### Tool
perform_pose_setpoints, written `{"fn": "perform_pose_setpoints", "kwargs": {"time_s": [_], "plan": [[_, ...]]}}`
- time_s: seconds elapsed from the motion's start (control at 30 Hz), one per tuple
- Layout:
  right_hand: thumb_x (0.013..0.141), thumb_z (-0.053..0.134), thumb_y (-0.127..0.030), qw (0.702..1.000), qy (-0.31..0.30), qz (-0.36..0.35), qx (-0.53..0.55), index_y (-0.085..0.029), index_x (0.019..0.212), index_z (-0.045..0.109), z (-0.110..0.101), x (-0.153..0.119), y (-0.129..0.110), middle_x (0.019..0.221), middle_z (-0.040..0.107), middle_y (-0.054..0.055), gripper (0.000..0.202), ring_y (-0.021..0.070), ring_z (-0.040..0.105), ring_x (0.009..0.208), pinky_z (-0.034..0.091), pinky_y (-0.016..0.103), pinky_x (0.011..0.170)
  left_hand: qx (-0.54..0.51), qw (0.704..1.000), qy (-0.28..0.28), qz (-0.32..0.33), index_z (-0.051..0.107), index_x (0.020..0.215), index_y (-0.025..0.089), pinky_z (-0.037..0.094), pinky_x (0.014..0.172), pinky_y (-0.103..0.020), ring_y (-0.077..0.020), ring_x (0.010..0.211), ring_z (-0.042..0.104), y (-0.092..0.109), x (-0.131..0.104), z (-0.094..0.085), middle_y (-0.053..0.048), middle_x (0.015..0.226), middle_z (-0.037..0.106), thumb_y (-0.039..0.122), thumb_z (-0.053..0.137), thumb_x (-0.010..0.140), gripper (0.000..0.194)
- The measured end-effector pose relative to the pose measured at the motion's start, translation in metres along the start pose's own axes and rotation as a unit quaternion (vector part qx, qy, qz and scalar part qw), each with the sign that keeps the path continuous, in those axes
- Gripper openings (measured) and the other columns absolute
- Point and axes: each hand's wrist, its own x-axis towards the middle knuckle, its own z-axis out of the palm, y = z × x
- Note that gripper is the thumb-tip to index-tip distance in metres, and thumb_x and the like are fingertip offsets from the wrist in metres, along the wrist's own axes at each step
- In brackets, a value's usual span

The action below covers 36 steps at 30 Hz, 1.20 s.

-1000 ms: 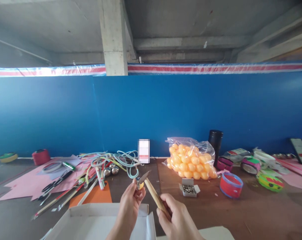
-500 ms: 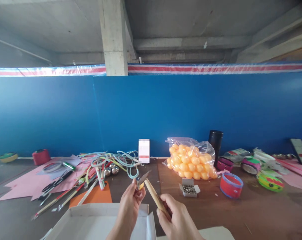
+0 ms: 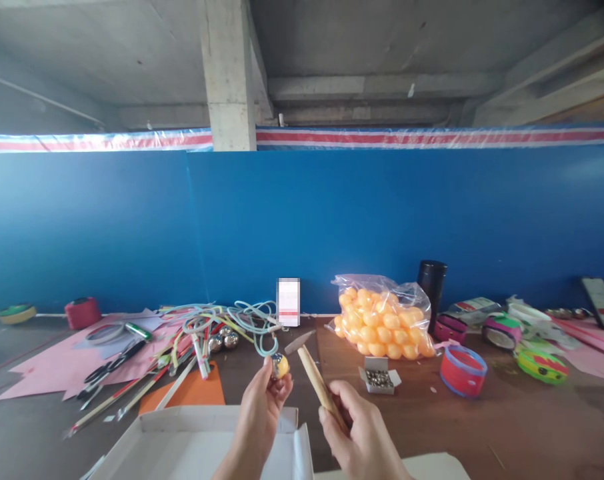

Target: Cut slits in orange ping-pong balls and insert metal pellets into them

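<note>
Between the fingertips of my left hand (image 3: 262, 413) is a small ball (image 3: 281, 367), part yellow-orange and part shiny silver. My fingers hide much of its lower side. My right hand (image 3: 357, 427) is wrapped round the wooden handle of a hammer (image 3: 316, 378). The small metal head of the hammer points up and left, just right of the ball and apart from it. Beyond my right hand stands an open little box (image 3: 381, 381) of shiny metal pieces that look like thumbtacks.
A clear bag of orange balls (image 3: 382, 323) lies behind the little box. An open white box (image 3: 177, 443) is under my left forearm. To the left are silver balls (image 3: 223, 341), tubing (image 3: 252, 317) and scissors (image 3: 107, 372); to the right, a red and blue tape roll (image 3: 463, 371).
The hammer has moved up and right, away from the ball, with my right hand shifting slightly right. More of the ball's yellow side shows. My left hand has barely moved.
</note>
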Motion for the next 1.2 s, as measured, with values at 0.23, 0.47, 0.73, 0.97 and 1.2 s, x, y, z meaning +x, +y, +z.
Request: {"fn": "perform_pose_setpoints", "kwargs": {"time_s": [0.23, 0.47, 0.73, 0.97, 1.2], "plan": [[0.079, 0.045, -0.034, 1.000, 0.004, -0.005, 0.008, -0.019, 0.085, 0.047, 0.0042, -0.0016, 0.0026, 0.054, 0.041, -0.005, 0.016, 0.0108, 0.041, 0.046, 0.033, 0.018, 0.042, 0.021, 0.999, 0.010, -0.022, 0.058, 0.079, 0.010, 0.051, 0.053, -0.023, -0.0078, 0.051, 0.055, 0.0007, 0.0000, 0.0000, -0.007, 0.068, 0.063, 0.032, 0.062, 0.075, 0.022], [0.078, 0.046, -0.034, 1.000, 0.009, -0.012, 0.002, -0.020, 0.080, 0.047, 0.0058, -0.0027, 0.0014, 0.055, 0.039, -0.005, 0.014, 0.0100, 0.037, 0.047, 0.032, 0.018, 0.043, 0.054, 0.998, 0.027, -0.029, 0.056, 0.078, 0.012, 0.041, 0.042, -0.017, -0.0046, 0.044, 0.047, 0.0030, -0.0021, 0.0025, -0.002, 0.059, 0.057, 0.046, 0.067, 0.065, 0.038], [0.077, 0.046, -0.027, 0.999, -0.042, -0.009, -0.022, -0.018, 0.085, 0.050, 0.0017, -0.0023, -0.0038, 0.059, 0.050, -0.002, 0.012, 0.0114, 0.046, 0.052, 0.037, 0.018, 0.048, 0.064, 0.998, 0.019, -0.019, 0.052, 0.076, 0.014, 0.032, 0.038, -0.016, -0.0034, 0.040, 0.040, 0.0014, -0.0023, 0.0034, 0.004, 0.051, 0.049, 0.052, 0.065, 0.063, 0.043], [0.076, 0.045, -0.028, 0.999, -0.038, -0.009, -0.030, -0.019, 0.087, 0.050, 0.0025, -0.0022, -0.0001, 0.062, 0.052, -0.001, 0.015, 0.0122, 0.047, 0.053, 0.036, 0.018, 0.046, 0.081, 0.997, 0.005, -0.003, 0.052, 0.075, 0.014, 0.034, 0.040, -0.019, -0.0049, 0.043, 0.042, -0.0026, 0.0000, -0.0045, 0.003, 0.057, 0.049, 0.052, 0.066, 0.060, 0.043], [0.075, 0.045, -0.027, 0.998, -0.041, -0.016, -0.038, -0.019, 0.085, 0.052, 0.0042, -0.0031, 0.0009, 0.062, 0.053, -0.001, 0.014, 0.0130, 0.049, 0.054, 0.037, 0.018, 0.047, 0.105, 0.994, 0.012, 0.002, 0.052, 0.075, 0.014, 0.034, 0.041, -0.020, -0.0059, 0.044, 0.042, -0.0029, 0.0011, -0.0057, 0.003, 0.055, 0.049, 0.053, 0.065, 0.061, 0.043]]}}
